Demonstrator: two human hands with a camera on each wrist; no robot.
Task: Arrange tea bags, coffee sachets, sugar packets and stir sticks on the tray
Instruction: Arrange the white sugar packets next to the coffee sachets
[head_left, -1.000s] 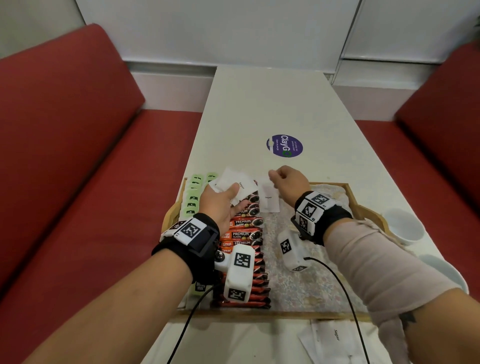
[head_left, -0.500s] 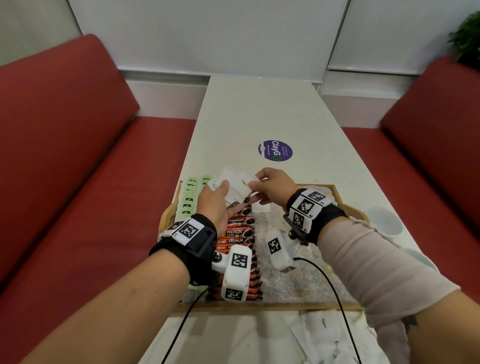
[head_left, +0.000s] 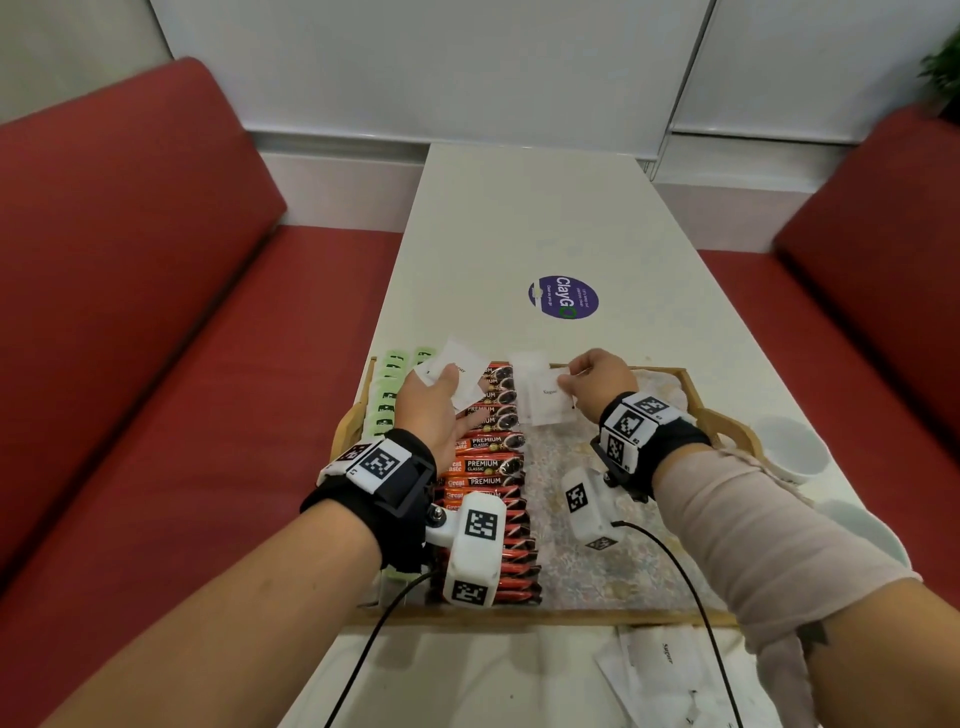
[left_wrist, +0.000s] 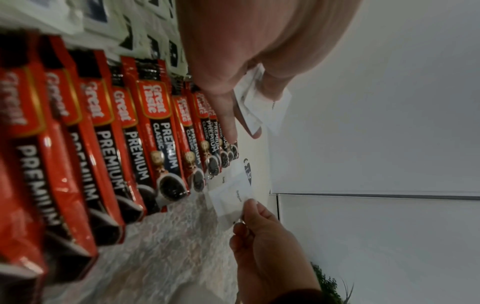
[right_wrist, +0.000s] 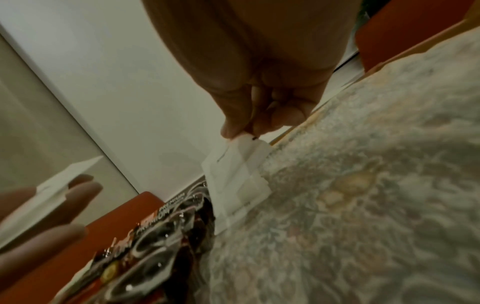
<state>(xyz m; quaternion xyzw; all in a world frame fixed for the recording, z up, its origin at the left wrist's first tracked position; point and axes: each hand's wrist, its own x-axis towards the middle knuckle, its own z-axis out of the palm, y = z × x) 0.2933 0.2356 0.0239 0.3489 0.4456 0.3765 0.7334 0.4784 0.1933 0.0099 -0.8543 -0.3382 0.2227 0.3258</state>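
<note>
Tea bags & coffee sachets rowed on tray. Right hand grip pinches sugar packet at the tray's far end, left hand grip clamps spare packets. Stir sticks not visible, prob still left.

Even soft indoor light, faint shadows; wide-angle bending at edges; both wrist views blurred, dimmer

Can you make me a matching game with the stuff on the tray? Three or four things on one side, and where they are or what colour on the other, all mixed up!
Things:
1. coffee sachets
2. tea bags
3. sugar packet
4. round sticker

Clues:
A. purple, on the table beyond the tray
B. white, pinched by the right hand
C. green, along the tray's left edge
D. red and black, in a long row

Pairs: 1-D, 2-C, 3-B, 4-A
</note>
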